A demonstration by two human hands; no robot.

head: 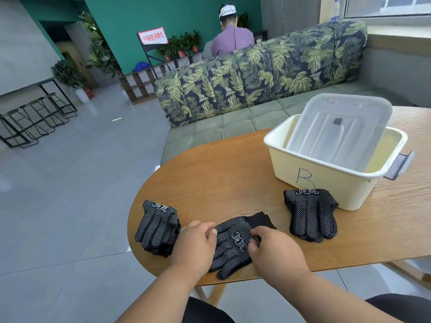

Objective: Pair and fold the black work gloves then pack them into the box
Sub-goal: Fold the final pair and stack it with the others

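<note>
Both hands (235, 247) pinch middle gloves (233, 243); stacks (158, 229) flank; lid (338, 131) fills box (303, 176).

Three lots of black white-dotted gloves along the table's near edge: left stack (158, 228), middle pair (233, 243), right stack (311, 214) touching cream box (310, 180) marked B.

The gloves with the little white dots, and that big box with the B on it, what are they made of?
The gloves look like black knitted cloth, soft and matte, with small white grip dots, probably rubbery. The box looks like smooth, slightly shiny cream plastic. The lid leaning inside it seems cloudy see-through plastic.
</note>
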